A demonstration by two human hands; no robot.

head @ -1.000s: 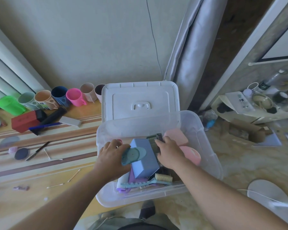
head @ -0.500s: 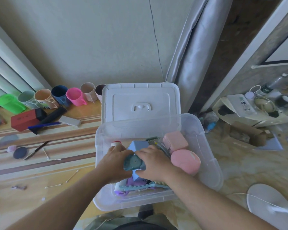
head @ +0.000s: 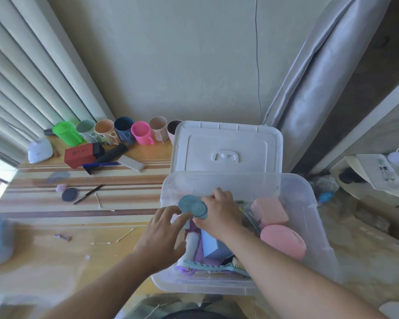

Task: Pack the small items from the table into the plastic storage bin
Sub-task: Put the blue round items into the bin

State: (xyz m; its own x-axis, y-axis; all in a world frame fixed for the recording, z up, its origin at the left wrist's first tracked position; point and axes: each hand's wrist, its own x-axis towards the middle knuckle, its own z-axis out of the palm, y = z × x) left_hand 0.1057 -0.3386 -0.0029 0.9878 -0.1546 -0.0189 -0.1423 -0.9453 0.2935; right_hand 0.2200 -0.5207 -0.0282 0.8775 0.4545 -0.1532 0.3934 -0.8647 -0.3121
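bin (head: 313,229) at desk's right edge part-filled; right hand (head: 219,214) pinches teal disc (head: 192,206), left hand (head: 161,236) loose-fingered beside it; cups (head: 141,132), red box (head: 78,155) remain unpacked.

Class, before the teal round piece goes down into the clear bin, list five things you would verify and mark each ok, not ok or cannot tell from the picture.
1. Right hand holds the teal round piece by its edge: ok.
2. Left hand steadies it, fingers touching its lower rim: ok.
3. Piece is over the clear bin, inside its left wall: ok.
4. White lid is off, leaning behind the bin, opening free: ok.
5. Free spot beneath the piece, beside the blue box: cannot tell, hands hide it.
6. Table fully packed: not ok; cotton swabs and pen remain.
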